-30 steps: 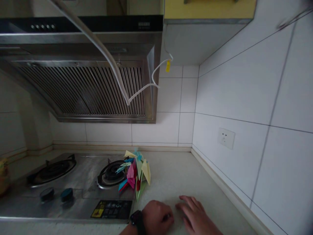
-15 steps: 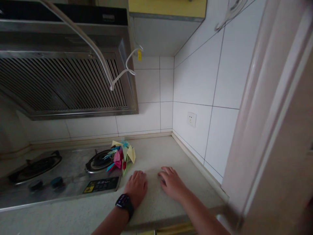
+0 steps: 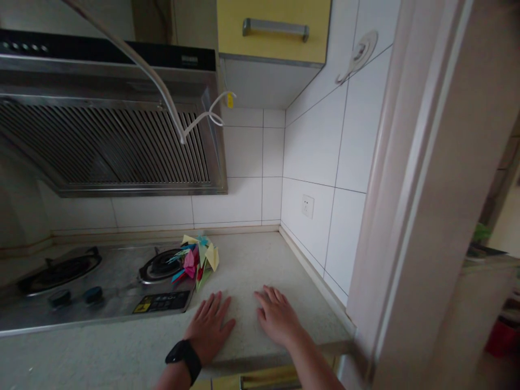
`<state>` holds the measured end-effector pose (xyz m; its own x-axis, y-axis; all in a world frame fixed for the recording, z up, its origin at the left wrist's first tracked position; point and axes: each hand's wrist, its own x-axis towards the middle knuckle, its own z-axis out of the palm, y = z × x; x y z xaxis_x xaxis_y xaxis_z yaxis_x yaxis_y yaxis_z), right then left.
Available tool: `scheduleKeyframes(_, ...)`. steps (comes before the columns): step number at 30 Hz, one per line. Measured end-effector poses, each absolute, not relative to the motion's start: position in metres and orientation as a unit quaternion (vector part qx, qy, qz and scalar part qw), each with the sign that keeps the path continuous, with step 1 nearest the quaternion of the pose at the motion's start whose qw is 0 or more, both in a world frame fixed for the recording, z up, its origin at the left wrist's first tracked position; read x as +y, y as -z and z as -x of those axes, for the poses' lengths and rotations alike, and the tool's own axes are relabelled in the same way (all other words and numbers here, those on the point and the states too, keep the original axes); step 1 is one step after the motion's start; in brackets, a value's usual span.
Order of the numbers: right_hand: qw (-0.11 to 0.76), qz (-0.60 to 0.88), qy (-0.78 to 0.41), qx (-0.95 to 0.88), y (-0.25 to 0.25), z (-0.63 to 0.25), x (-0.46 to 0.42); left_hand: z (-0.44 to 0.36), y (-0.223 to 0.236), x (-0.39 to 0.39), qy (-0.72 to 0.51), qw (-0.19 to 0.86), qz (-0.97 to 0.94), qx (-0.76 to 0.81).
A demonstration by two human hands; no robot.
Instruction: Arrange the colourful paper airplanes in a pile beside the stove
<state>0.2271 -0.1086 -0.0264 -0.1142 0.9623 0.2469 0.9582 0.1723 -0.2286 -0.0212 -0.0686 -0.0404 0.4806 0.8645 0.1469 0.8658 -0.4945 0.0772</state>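
Observation:
My left hand (image 3: 210,327) lies palm down on the pale countertop (image 3: 252,265), fingers spread, with a dark smartwatch (image 3: 184,358) on its wrist. Beside it, to the right, my right hand (image 3: 277,314) rests on the same counter with its fingers stretched forward. Neither hand holds anything. Just beyond my left hand sits a bunch of colourful folded paper pieces (image 3: 197,261), yellow, pink, blue and green, at the right edge of the gas stove (image 3: 122,292). My hands are apart from the paper.
A range hood (image 3: 122,146) overhangs the stove, with a white cable (image 3: 162,89) dangling before it. A yellow cabinet (image 3: 276,40) hangs above the counter. On the tiled right wall are a socket (image 3: 307,206) and a hook (image 3: 357,57); a door frame (image 3: 390,179) stands at right.
My left hand has moved left and nearer to me, its fingers spreading flat. My right hand has shifted slightly left and nearer. The view has tilted up and turned right.

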Motion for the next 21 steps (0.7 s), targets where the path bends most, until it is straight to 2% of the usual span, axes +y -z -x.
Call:
scheduleKeyframes(6, 0.137, 0.653, -0.045, -0.743, 0.021, -0.227, -0.12, 0.022, 0.028, -0.079, 0.068, -0.012, 0.862, -0.502)
scheduleKeyframes(21, 0.18, 0.662, -0.041, -0.726, 0.021, -0.225, -0.124, 0.02, 0.015, -0.086, 0.07, -0.051, 0.844, -0.53)
